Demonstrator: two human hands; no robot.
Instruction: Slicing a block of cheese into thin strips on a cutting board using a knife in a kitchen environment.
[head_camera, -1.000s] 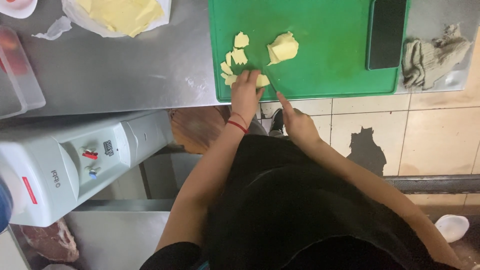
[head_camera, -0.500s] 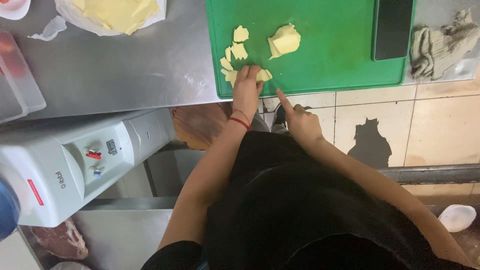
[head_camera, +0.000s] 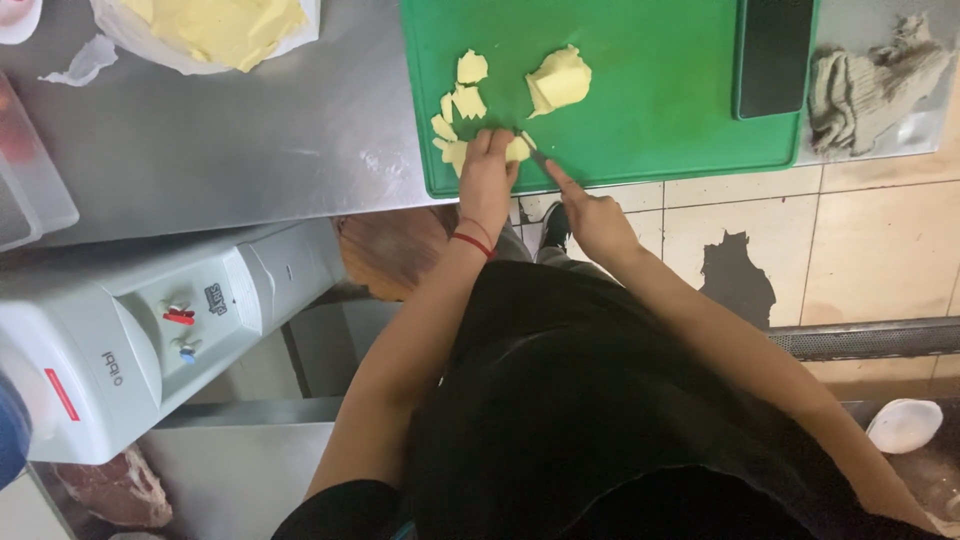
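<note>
Butter-yellow pieces (head_camera: 462, 105), pale and soft-looking, are spread on the near left part of the green cutting board (head_camera: 660, 150), which is laid on the steel counter (head_camera: 250, 150) beside a large wrapped yellow block (head_camera: 225, 25), a grey cloth (head_camera: 870, 85) and a dark flat rectangle (head_camera: 772, 55). One small piece (head_camera: 517, 149) is pinned under the bent fingertips of the left hand (head_camera: 487, 175), while the right hand (head_camera: 595, 220) is closed around a thin knife (head_camera: 535, 155) angled at it. Such pieces are judged light, greasy and easily squashed, best steadied gently from above near their edges.
</note>
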